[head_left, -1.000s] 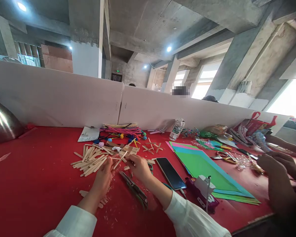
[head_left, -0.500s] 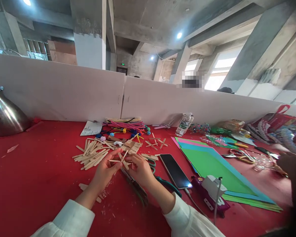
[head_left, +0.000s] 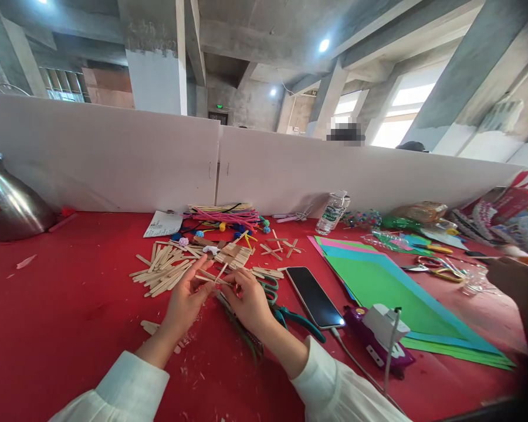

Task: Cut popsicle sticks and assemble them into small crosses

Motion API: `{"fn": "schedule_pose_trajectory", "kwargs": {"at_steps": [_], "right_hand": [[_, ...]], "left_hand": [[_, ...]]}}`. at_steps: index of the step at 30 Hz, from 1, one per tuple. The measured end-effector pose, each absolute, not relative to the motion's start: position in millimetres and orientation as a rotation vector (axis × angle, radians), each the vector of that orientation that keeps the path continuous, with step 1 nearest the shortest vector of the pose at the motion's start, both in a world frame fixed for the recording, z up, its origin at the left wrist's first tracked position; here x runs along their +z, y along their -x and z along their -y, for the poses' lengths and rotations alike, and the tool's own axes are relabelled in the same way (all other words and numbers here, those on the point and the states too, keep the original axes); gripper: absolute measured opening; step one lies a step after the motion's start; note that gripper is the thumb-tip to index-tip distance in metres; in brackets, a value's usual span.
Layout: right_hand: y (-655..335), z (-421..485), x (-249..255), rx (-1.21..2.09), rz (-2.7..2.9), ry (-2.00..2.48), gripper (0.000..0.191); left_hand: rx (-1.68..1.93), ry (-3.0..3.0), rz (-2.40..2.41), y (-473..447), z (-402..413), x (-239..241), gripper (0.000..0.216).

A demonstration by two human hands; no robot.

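Crossed wooden craft sticks are held up between my two hands. My left hand pinches one side between thumb and fingers. From the other side my right hand grips the sticks, its fingers bent and partly hiding them. Behind the hands, a loose pile of craft sticks lies to the left, and a raft of sticks laid side by side sits just beyond. Two small star-like pieces of crossed sticks rest to the right. Below my hands is a dark, long tool, partly covered by the right one.
Teal-handled pliers and a charging phone lie right of my hands. Farther right are a purple power strip, coloured sheets and scissors. A water bottle stands behind. Another person's hand is at the right edge.
The crossed sticks have turned in my fingers and now look flatter. My hands stay in nearly the same place. The other person's hand has shifted slightly.
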State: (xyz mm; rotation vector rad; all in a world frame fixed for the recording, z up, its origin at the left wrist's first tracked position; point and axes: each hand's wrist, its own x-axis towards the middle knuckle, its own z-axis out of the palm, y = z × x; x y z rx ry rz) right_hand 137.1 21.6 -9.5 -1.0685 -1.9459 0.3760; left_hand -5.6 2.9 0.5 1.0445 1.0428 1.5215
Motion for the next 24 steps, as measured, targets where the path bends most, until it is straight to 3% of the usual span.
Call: {"fn": "schedule_pose_trajectory", "kwargs": {"at_steps": [6,12,18,24], "right_hand": [[-136.0,-19.4,-7.5,0.462,1.894,1.099,0.010],[-136.4,-20.9,-7.1,0.544,1.832,1.164,0.011],[-138.3,-21.6,-3.1,0.520,1.843,1.152,0.023],[-137.4,-27.6,-6.1,0.924,1.695,1.170,0.027]], "left_hand": [[1.530,-0.861,-1.023,3.9,-4.0,-1.5,0.074],[1.404,-0.918,-1.029,3.0,-4.8,-2.2,0.040],[1.391,-0.949,-1.042,3.7,-6.7,-5.0,0.037],[1.434,-0.867,-1.088,2.1,-5.1,-5.1,0.044]]}}
